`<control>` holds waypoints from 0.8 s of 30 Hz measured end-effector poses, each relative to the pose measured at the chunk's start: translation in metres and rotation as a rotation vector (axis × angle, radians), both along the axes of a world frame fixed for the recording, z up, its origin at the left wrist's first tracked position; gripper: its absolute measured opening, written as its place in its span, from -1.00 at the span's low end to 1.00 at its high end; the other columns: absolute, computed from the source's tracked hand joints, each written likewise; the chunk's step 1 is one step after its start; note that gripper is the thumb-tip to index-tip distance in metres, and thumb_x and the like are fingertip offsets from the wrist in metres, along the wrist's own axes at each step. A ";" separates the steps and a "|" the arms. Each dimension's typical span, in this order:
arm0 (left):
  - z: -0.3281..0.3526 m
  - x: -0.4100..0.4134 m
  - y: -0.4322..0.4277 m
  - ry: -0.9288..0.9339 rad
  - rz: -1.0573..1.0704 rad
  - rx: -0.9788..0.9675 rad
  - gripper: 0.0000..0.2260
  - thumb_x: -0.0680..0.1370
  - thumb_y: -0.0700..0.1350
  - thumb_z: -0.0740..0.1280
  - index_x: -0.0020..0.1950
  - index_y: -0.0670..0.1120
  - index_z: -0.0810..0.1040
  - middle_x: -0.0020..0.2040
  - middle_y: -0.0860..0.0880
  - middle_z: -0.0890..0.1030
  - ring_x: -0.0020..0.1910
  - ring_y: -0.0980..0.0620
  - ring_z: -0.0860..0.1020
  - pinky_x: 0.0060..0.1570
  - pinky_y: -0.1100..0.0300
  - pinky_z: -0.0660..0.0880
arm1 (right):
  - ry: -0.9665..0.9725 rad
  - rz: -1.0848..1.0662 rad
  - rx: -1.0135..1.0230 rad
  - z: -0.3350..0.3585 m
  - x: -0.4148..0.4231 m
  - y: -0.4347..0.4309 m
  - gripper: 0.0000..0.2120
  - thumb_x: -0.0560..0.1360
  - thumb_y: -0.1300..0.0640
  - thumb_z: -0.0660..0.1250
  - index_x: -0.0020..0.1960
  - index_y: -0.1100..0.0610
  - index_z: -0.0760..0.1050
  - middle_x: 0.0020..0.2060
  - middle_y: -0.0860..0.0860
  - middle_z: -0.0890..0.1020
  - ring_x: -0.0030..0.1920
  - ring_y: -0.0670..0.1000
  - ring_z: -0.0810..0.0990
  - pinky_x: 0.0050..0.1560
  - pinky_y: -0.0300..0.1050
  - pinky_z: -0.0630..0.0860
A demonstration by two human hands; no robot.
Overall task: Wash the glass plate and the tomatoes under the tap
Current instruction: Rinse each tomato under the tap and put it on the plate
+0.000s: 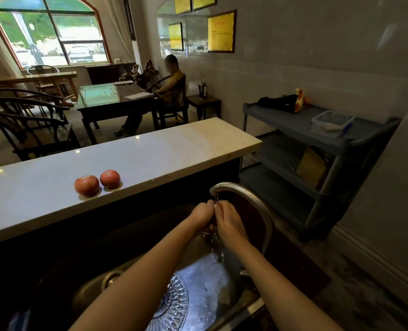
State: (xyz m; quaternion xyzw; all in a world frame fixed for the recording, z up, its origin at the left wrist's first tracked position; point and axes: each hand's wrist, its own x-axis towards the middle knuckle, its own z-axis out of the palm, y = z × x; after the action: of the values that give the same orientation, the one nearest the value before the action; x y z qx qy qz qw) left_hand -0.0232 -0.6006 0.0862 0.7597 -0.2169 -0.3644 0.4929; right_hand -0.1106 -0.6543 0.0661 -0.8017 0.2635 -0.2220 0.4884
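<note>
Glass plate [174, 304] is set under the runoff while left hand [203, 213] and right hand [230, 223] (curled together, contents unclear) are rinsed.

Tomatoes [86, 185] pinkish-red, up-left of left hand [201, 215], on white tabletop [150, 151]. Glass plate [174, 302] clear, radial cut pattern, below right hand [230, 223]. Tap [241, 188] silver.
</note>
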 end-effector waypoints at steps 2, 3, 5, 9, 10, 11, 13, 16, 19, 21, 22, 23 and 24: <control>-0.002 -0.005 -0.001 -0.216 0.000 0.023 -0.64 0.65 -0.05 -0.01 -0.27 -0.07 0.41 -0.39 -0.02 0.44 -0.46 0.10 0.40 -0.43 0.27 0.33 | -0.064 -0.066 0.104 -0.002 0.000 0.003 -0.73 0.60 -0.07 0.05 -0.03 0.08 0.42 -0.10 0.05 0.52 -0.10 0.03 0.55 -0.13 -0.03 0.50; -0.003 -0.008 -0.001 -0.329 0.007 0.018 -0.65 0.65 -0.05 0.00 -0.26 -0.06 0.43 -0.36 -0.02 0.47 -0.41 0.10 0.43 -0.39 0.26 0.35 | -0.067 -0.119 0.139 -0.002 0.003 0.004 -0.73 0.60 -0.06 0.05 -0.05 0.08 0.42 -0.11 0.07 0.53 -0.11 0.05 0.56 -0.11 0.01 0.51; -0.004 -0.012 0.001 -0.538 0.030 0.022 -0.65 0.65 -0.06 0.00 -0.21 -0.09 0.48 -0.29 -0.06 0.55 -0.34 0.06 0.49 -0.32 0.22 0.40 | 0.019 -0.156 0.189 0.003 0.010 0.001 -0.72 0.59 -0.07 0.03 -0.03 0.06 0.42 -0.10 0.06 0.53 -0.12 0.01 0.56 -0.17 -0.04 0.50; -0.010 -0.012 0.010 -0.791 0.012 -0.026 -0.71 0.64 -0.05 0.03 -0.05 -0.11 0.50 -0.16 -0.09 0.57 -0.20 -0.01 0.54 -0.18 0.11 0.48 | 0.322 -0.152 0.432 0.017 0.020 -0.011 -0.54 0.59 -0.13 -0.03 0.12 0.16 0.49 -0.24 0.10 0.55 -0.27 0.03 0.56 -0.35 -0.22 0.43; -0.011 -0.012 0.010 -0.765 0.001 -0.065 -0.73 0.64 -0.04 0.04 -0.04 -0.08 0.50 -0.14 -0.06 0.56 -0.18 0.03 0.53 -0.16 0.14 0.47 | 0.322 -0.136 0.500 0.017 0.019 -0.015 -0.55 0.59 -0.14 -0.03 0.08 0.14 0.49 -0.34 0.06 0.53 -0.38 -0.02 0.50 -0.49 -0.28 0.38; -0.013 -0.013 0.010 -0.738 -0.008 -0.106 -0.75 0.64 -0.04 0.05 -0.01 -0.06 0.50 -0.11 -0.06 0.55 -0.15 0.04 0.52 -0.11 0.14 0.47 | 0.295 -0.123 0.538 0.016 0.018 -0.018 -0.58 0.59 -0.14 -0.02 0.07 0.11 0.48 -0.38 0.02 0.49 -0.43 -0.05 0.45 -0.58 -0.31 0.33; -0.017 -0.012 0.008 -0.665 -0.033 -0.174 -0.76 0.64 -0.07 0.05 0.05 -0.09 0.50 -0.05 -0.10 0.56 -0.07 0.00 0.52 0.00 0.06 0.49 | 0.212 -0.111 0.550 0.013 0.019 -0.022 -0.63 0.60 -0.13 -0.02 0.15 0.02 0.46 -0.32 -0.01 0.48 -0.38 -0.07 0.43 -0.52 -0.25 0.34; -0.017 -0.008 0.007 -0.494 -0.074 -0.237 -0.74 0.65 -0.10 0.05 0.09 -0.15 0.50 0.02 -0.23 0.55 0.01 -0.16 0.52 0.09 -0.09 0.47 | 0.138 -0.050 0.443 0.005 0.024 -0.020 -0.65 0.60 -0.09 -0.02 0.27 -0.04 0.40 -0.04 0.05 0.56 -0.10 0.00 0.54 -0.16 -0.13 0.46; -0.017 -0.005 0.010 -0.452 -0.114 -0.212 -0.73 0.65 -0.11 0.05 0.23 -0.13 0.46 0.12 -0.22 0.51 0.09 -0.14 0.51 0.16 -0.05 0.45 | 0.023 0.051 0.494 -0.004 0.022 -0.019 -0.73 0.60 -0.09 0.01 0.13 -0.15 0.46 0.14 0.06 0.56 0.11 0.03 0.55 0.16 0.03 0.50; -0.020 -0.003 0.014 -0.449 -0.108 -0.175 -0.70 0.64 -0.12 0.06 0.35 -0.06 0.38 0.23 -0.16 0.46 0.18 -0.04 0.46 0.23 0.05 0.41 | -0.018 0.058 0.580 -0.008 0.020 -0.020 -0.75 0.60 -0.10 0.03 0.09 -0.15 0.47 0.12 0.07 0.57 0.11 0.05 0.57 0.11 0.02 0.53; -0.021 -0.002 0.015 -0.442 -0.094 -0.167 -0.68 0.64 -0.12 0.07 0.39 -0.05 0.36 0.27 -0.14 0.44 0.23 -0.02 0.43 0.27 0.05 0.38 | -0.032 0.037 0.632 -0.011 0.019 -0.020 -0.72 0.60 -0.09 0.04 0.15 -0.09 0.47 0.13 0.10 0.57 0.10 0.08 0.58 0.04 -0.02 0.55; -0.022 -0.001 0.017 -0.429 -0.079 -0.169 -0.68 0.64 -0.13 0.08 0.40 -0.06 0.34 0.30 -0.13 0.43 0.26 -0.03 0.42 0.31 0.02 0.36 | -0.038 0.019 0.668 -0.013 0.019 -0.019 -0.68 0.60 -0.09 0.05 0.23 -0.03 0.45 0.14 0.12 0.57 0.11 0.10 0.59 -0.04 -0.07 0.54; -0.022 0.000 0.018 -0.414 -0.066 -0.175 -0.67 0.64 -0.13 0.08 0.40 -0.07 0.34 0.31 -0.13 0.43 0.28 -0.05 0.41 0.32 -0.02 0.35 | -0.041 0.020 0.678 -0.015 0.020 -0.018 -0.65 0.60 -0.08 0.06 0.28 0.01 0.43 0.15 0.13 0.56 0.11 0.11 0.59 -0.10 -0.11 0.53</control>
State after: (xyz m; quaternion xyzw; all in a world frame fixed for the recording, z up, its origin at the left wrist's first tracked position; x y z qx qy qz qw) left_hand -0.0229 -0.5826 0.0643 0.7651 -0.3691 -0.1963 0.4897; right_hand -0.0906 -0.6727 0.0508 -0.5917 0.3047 -0.1332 0.7344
